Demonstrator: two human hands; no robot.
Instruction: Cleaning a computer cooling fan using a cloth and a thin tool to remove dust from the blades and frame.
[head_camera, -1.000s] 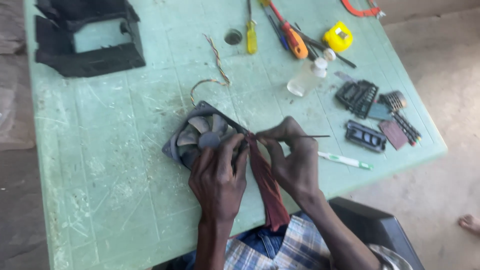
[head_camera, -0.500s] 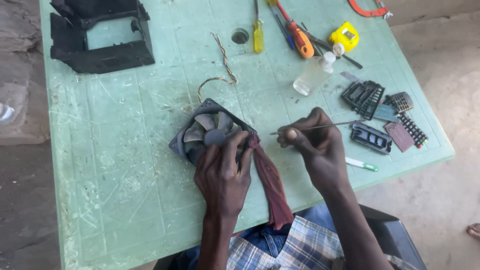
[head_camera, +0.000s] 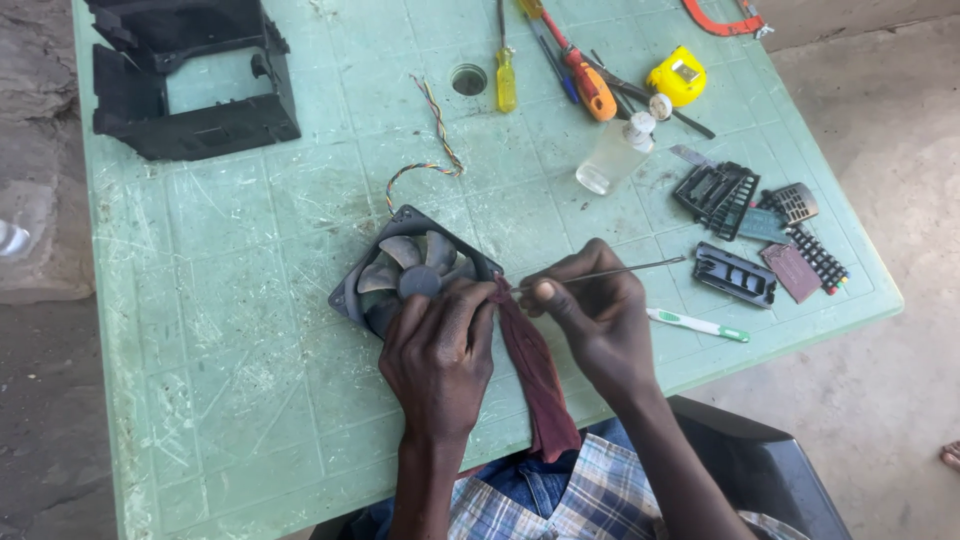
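- The right hand (head_camera: 598, 322), pinching a thin metal rod (head_camera: 610, 274), has been brought back in from nearer the tabletop's right edge, where it was held half a second ago.
- The rod's tip has been returned to the dark red cloth (head_camera: 535, 375) at the corner of the square black plastic fan (head_camera: 405, 272).
- The thumb is now laid along the rod.

You've got bright, even daylight on the green table (head_camera: 250, 330), soft shadows, sharp focus, slight wide-angle stretch at the edges.
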